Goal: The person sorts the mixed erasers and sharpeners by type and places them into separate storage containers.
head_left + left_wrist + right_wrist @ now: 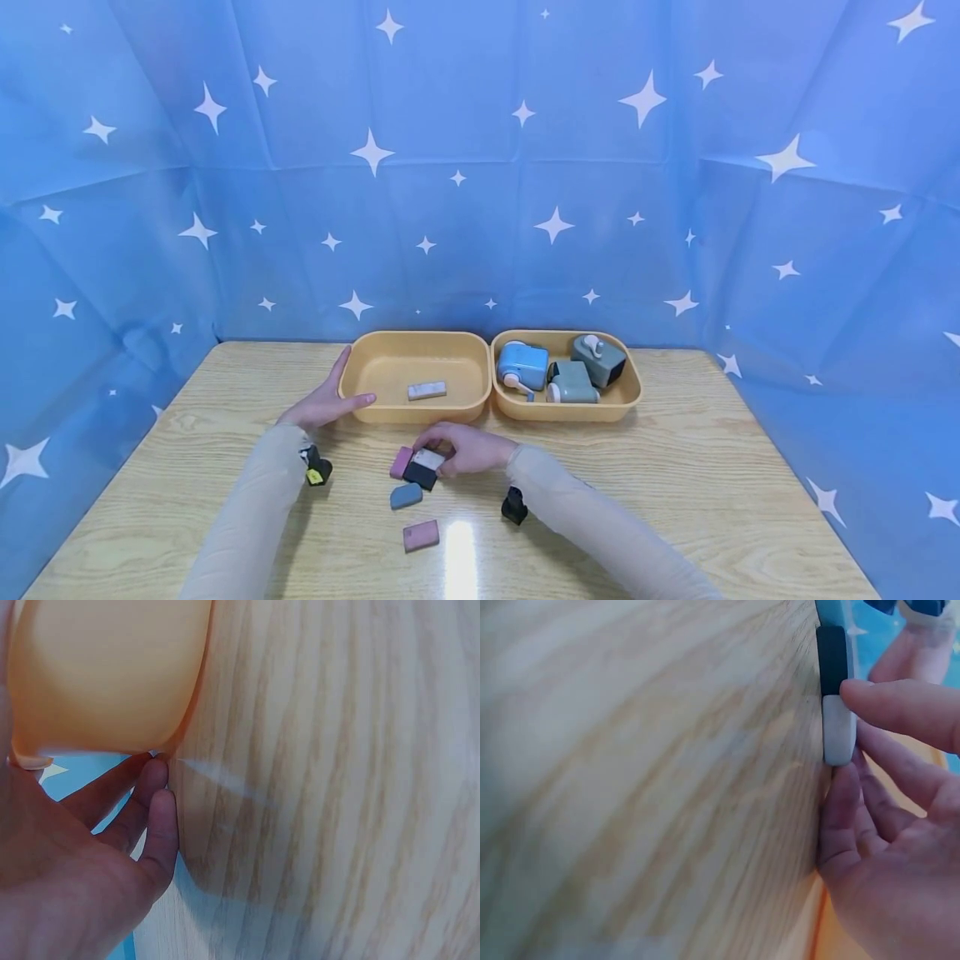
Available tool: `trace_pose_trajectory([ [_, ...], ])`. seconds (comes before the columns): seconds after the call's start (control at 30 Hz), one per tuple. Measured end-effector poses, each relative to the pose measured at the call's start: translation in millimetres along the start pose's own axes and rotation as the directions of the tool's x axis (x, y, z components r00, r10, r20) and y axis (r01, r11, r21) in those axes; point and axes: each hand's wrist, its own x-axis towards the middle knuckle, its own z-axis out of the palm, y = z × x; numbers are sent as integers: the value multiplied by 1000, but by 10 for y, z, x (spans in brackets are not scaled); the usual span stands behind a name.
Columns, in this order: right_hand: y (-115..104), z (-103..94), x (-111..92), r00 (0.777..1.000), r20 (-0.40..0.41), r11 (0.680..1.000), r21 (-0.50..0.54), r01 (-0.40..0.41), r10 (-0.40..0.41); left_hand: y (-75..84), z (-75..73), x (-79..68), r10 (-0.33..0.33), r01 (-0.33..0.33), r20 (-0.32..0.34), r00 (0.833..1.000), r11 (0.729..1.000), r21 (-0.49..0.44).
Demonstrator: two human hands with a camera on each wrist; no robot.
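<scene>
My left hand (330,404) holds the left end of a yellow-orange plastic bin (390,365), its thumb over the near rim. In the left wrist view, several of its fingers lie along the bin's outer base. A white eraser-like block (428,459) lies among others on the table, pinched by my right hand (474,448). The right wrist view shows the thumb at the seam between the white block and a black block (832,660), with fingers at the white one's other end. A purple block (401,462) lies just left of them. Inside the bin sits another whitish block (427,390).
A second yellow-orange bin (566,412) stands against the first, holding a blue crank sharpener (522,365) and two grey-green ones (573,382). Nearer me on the wooden table (712,467) lie a blue block (406,496) and a pink block (421,536). A starred blue curtain (480,208) rises behind.
</scene>
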Motion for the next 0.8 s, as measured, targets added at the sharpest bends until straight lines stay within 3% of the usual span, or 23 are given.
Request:
trace_pose_trajectory([
  [0.33,76,18,33,999,-35,1000,-12,4,-5,-19,-6,-4,50,-50,1,999,999,11],
  [0.8,54,27,14,1000,-27,997,-72,-1,-1,-1,1,-12,34,-34,-1,999,999,24],
])
